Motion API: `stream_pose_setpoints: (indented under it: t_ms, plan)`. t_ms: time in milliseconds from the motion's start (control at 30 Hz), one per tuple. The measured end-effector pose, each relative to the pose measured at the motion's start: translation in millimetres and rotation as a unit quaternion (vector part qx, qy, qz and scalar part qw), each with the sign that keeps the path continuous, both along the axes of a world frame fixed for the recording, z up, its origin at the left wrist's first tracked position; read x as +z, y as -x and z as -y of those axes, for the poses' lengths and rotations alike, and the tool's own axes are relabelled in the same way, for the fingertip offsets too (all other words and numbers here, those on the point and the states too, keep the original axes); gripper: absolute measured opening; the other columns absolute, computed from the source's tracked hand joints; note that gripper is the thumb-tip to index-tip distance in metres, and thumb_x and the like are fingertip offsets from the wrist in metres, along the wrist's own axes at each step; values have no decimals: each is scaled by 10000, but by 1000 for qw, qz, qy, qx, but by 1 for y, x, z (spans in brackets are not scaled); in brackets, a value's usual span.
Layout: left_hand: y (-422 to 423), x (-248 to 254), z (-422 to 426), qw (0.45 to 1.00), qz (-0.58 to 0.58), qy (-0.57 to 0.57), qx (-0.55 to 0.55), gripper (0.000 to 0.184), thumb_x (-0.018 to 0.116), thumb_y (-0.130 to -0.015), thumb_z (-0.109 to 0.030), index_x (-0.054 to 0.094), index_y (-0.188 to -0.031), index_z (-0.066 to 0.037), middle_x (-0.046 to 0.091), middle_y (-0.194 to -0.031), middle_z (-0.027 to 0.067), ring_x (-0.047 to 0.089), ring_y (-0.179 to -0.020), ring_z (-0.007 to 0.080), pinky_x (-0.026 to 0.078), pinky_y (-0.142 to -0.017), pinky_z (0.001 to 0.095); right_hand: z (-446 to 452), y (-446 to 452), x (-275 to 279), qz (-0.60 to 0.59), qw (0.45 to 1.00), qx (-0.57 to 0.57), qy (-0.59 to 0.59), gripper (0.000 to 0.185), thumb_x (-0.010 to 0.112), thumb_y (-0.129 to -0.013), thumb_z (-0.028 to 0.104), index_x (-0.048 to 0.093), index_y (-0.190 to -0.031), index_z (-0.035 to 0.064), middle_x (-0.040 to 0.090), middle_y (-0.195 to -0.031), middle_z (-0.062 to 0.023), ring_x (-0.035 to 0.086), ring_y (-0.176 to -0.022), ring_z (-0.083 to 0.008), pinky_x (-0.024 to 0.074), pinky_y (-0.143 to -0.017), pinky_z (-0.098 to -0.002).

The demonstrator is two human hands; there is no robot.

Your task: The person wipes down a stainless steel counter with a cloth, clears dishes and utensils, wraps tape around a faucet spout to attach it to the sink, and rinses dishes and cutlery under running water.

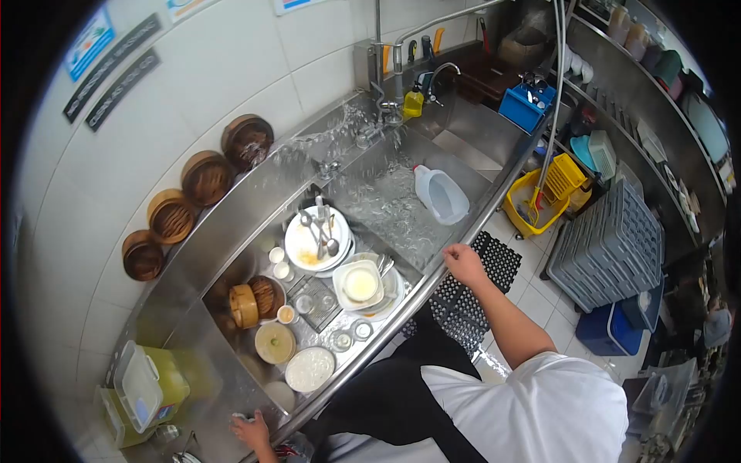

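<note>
White crockery is what we're watching: a square bowl (358,284) is sitting on a stack of plates (395,292), tucked near the front rim (421,286) of the sink (324,324), close to the divider. Stiff and breakable, that one, probably fairly heavy as a stack and slick if it's wet; the bowl is looking like a lift by its outer walls, the plates a hold from beneath both edges. Cutlery (384,265) is poking out beside the bowl, likely to be sliding if the pile tips.

Behind it, nearer the back rim, more spoons (320,231) are lying across another plate (311,245). Over towards the left corner, a round pot (275,343) and a pale bowl (309,370) are standing near bamboo steamers (243,305). Across the divider, water (390,208) is churning in the next basin, with a plastic jug (442,197) lying there.

Now the hands! The right hand (463,264) is hovering at or just beside the front rim, forearm angling up from the body, fingers curling inward; whether they're pinching the metal, I can't tell. Way out by the sink's left end, the left hand (251,432) is reaching low, fingers looking slightly parted, with something small glinting at the tips; whether they're gripping it, I can't tell.
</note>
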State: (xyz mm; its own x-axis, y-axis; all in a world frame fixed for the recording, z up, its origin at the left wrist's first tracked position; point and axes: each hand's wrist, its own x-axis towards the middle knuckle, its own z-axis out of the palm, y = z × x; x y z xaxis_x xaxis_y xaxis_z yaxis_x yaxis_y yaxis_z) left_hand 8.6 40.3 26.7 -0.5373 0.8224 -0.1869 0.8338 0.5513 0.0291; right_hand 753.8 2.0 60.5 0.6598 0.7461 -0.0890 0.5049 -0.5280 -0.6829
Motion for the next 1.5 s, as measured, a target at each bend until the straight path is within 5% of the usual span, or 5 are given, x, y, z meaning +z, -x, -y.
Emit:
stream_pose_setpoints:
  t_ms: [333,633,867,1133,1500]
  plan:
    - [-302,-2,13,999,3,-17,50,635,584,-1002,-471,531,-1516,-101,552,-1554,97,517,-1423,326,211,-1231,637,-141,-172,-68,24,980,155,119,283,672,-937,274,764,-1140,99,770,-1093,-158,733,-1029,-340,571,-919,-430]
    - [-319,-22,2,987,-40,-118,99,387,489,-969,-318,754,-1203,-163,727,-1226,72,653,-1189,284,200,-1249,570,-487,-62,-131,-301,937,178,-2,259,650,-975,265,700,-1079,33,728,-966,-103,698,-868,-255,559,-742,-406]
    - [-312,-26,8,986,-24,-133,95,370,466,-970,-314,789,-1066,-162,754,-1123,79,675,-1103,307,214,-1241,571,-523,-75,-60,-725,666,144,99,289,593,-964,286,698,-1111,61,731,-985,-89,649,-787,-194,548,-703,-407]
    - [-305,-33,15,986,-16,-145,78,380,444,-977,-325,789,-1022,-172,755,-1131,69,667,-1103,301,221,-1219,561,-318,-272,-22,-402,915,46,-1,305,628,-1019,366,721,-1228,164,748,-1120,-17,632,-892,-112,510,-758,-299]
    - [-323,-30,24,990,-64,-107,64,414,478,-1002,-422,794,-1111,-179,775,-1162,110,701,-1129,345,268,-1193,612,-20,-434,10,-183,983,-7,-19,242,624,-996,185,711,-1201,88,703,-954,-24,641,-849,-135,532,-762,-289]
